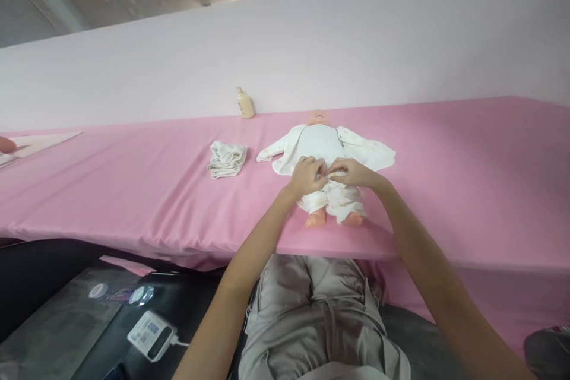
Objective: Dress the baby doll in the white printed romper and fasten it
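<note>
A baby doll (pixel 316 219) lies on its back on the pink-covered table, feet toward me. It wears a white jacket (pixel 285 148) spread open at both sides over a pale top (pixel 318 141), and patterned white pants (pixel 341 200). At the waist, my left hand (pixel 308 176) is closed, its fingers bent on the waistband. My right hand (pixel 355 174) pinches the same waistband from the other side, with its fingertips close to the left ones. The cloth between the fingers is mostly hidden. Both bare feet show below the pant legs.
A folded white cloth (pixel 226 159) lies left of the doll. Behind it, a yellowish pump bottle (pixel 244 103) stands against the white partition (pixel 356 53). Pink cloth (pixel 467 190) covers the table. A black chair at lower left holds a white device (pixel 151 335) with a cable.
</note>
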Action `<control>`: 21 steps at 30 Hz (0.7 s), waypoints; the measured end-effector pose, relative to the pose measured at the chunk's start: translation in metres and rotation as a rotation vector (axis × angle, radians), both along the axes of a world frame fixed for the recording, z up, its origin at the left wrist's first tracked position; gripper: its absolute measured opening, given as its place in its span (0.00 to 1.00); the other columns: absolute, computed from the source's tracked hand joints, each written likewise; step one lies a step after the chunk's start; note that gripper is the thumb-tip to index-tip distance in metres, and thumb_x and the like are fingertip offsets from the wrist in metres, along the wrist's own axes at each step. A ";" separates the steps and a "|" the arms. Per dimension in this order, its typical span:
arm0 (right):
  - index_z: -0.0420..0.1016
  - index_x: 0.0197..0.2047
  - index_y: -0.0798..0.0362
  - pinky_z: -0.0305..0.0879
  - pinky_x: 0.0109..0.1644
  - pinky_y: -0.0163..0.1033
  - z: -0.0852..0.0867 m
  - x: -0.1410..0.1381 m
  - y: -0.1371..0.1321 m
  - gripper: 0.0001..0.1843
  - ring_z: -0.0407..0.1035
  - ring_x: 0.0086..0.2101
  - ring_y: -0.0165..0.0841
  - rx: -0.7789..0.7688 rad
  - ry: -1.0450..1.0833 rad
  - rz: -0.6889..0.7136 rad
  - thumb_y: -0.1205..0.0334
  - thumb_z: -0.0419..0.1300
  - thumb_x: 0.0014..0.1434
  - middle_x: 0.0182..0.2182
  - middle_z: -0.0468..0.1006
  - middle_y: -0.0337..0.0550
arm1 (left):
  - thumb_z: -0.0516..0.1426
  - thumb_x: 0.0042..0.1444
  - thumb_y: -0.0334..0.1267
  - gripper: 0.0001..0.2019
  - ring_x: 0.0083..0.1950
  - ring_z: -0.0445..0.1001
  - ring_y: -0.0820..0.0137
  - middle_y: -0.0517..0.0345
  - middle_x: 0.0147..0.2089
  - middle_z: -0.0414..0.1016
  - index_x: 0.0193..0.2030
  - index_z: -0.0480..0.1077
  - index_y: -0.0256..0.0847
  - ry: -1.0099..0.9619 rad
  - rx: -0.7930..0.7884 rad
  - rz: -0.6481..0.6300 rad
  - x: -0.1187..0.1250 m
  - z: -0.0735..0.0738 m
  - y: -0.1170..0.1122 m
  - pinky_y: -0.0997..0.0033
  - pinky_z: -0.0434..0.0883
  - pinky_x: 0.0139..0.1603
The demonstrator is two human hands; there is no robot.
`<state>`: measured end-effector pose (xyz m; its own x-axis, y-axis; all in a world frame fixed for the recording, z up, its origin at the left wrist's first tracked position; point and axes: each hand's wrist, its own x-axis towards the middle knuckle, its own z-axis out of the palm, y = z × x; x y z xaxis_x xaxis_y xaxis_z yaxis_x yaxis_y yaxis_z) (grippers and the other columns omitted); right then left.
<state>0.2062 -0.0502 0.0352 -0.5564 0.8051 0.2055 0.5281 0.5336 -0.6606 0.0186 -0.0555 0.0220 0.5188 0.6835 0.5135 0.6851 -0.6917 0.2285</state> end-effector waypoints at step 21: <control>0.77 0.33 0.52 0.63 0.43 0.41 -0.012 0.006 0.019 0.10 0.70 0.36 0.36 0.084 0.289 -0.182 0.57 0.59 0.52 0.34 0.79 0.42 | 0.57 0.50 0.41 0.10 0.30 0.67 0.69 0.58 0.25 0.72 0.26 0.73 0.36 -0.643 -0.733 -0.112 -0.033 0.006 0.021 0.70 0.62 0.31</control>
